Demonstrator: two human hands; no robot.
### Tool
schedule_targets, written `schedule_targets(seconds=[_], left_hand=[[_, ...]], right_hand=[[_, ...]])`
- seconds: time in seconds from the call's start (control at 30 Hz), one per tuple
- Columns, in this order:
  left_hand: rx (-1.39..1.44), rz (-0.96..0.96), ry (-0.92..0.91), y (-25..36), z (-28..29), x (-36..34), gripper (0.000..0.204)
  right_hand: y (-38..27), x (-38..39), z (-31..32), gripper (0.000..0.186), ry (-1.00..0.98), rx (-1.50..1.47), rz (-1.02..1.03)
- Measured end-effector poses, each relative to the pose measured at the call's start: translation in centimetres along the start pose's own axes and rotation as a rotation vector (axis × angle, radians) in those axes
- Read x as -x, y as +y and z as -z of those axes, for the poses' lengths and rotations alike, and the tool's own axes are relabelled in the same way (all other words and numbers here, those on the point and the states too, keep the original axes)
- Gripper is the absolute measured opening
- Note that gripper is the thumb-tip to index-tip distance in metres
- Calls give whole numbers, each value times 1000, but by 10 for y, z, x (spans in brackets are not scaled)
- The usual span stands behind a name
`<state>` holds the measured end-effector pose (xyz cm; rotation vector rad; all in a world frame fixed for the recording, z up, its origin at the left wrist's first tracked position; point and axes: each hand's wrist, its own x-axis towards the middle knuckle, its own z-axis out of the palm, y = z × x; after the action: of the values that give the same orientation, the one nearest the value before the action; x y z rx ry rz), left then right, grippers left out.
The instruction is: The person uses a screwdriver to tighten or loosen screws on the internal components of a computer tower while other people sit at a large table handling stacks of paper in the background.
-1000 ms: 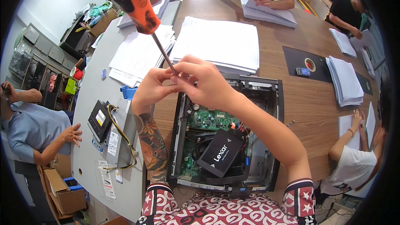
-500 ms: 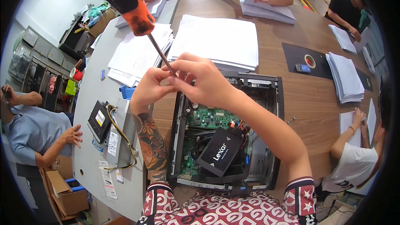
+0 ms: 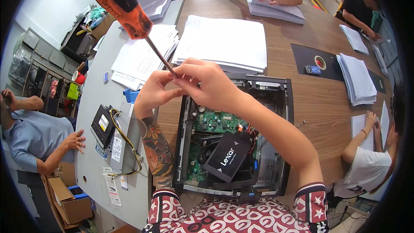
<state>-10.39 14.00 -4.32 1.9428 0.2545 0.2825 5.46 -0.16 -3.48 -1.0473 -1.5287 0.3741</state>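
A screwdriver (image 3: 125, 11) with an orange and black handle slants up and to the left, its handle high and its shaft tip down between my fingers. My left hand (image 3: 153, 92) pinches around the lower end of the shaft. Against the same end press the fingertips of my right hand (image 3: 209, 80); whether they also hold something tiny there is hidden. Below both hands lies an opened desktop computer case (image 3: 290, 125), with a green circuit board (image 3: 217, 121) inside. A black solid-state drive (image 3: 228, 156) rests tilted over its parts, beside some cables.
Left of the case, a metal power supply (image 3: 123, 146) with cables and a black drive (image 3: 102, 125) lie on the grey table. Paper stacks (image 3: 222, 41) stand beyond my hands. A tape roll (image 3: 320, 63) and small screws (image 3: 301, 124) are at right. Several people sit around.
The screwdriver's handle has swung a little left and down, showing more of its orange side. My hands have stayed nearly in place around its tip.
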Motion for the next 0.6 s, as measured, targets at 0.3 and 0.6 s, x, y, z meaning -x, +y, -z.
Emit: schedule_targets(seconds=[0.3, 0.6], left_hand=[[53, -136, 53, 12, -9, -2, 39], [-2, -239, 166, 33, -22, -3, 37]], right_hand=[[-6, -4, 8, 14, 102, 18, 121], [-20, -8, 15, 13, 166, 58, 161]])
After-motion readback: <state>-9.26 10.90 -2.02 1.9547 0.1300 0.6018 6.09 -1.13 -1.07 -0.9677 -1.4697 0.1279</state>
